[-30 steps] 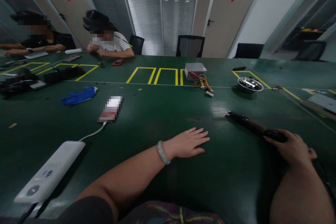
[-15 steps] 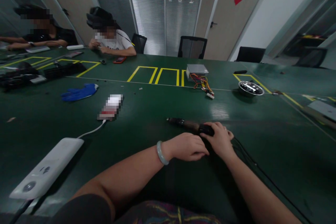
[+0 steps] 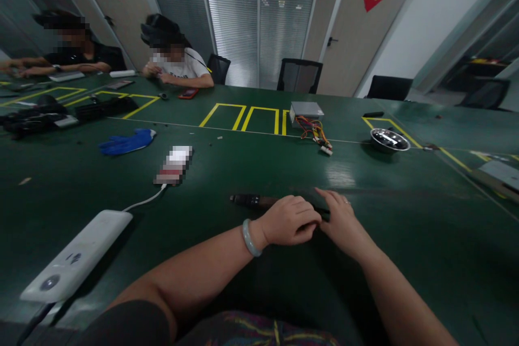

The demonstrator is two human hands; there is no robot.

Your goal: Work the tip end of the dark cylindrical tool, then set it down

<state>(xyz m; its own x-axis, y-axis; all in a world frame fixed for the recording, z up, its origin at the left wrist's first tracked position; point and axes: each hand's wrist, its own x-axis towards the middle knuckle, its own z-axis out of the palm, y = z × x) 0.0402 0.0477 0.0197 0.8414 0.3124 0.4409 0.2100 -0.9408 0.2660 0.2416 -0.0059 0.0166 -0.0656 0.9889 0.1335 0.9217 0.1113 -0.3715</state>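
A long dark corded hand tool (image 3: 259, 201) with a brown middle, resembling an electric screwdriver, lies on the green table in front of my hands, its tip to the left. My left hand (image 3: 292, 220), with a pale bangle at the wrist, is curled just on the near side of it and covers part of its body. Whatever those fingers hold is hidden. Close by on the right is my right hand (image 3: 344, 221), its fingers stretched out over the tool's rear end and its thumb near my left fingers. The tool's rear end is mostly concealed.
A white power strip (image 3: 79, 257) feeds a phone (image 3: 174, 165) by cable at left. Beyond are a blue glove (image 3: 127, 141), a power supply (image 3: 306, 113) with loose wires and a metal bowl (image 3: 390, 140). Two people sit across the table (image 3: 227, 167).
The tool has shifted left and a little nearer. My right hand has loosened from its black rear part, fingers now extended. Its cord no longer shows at right. The view has shifted slightly.
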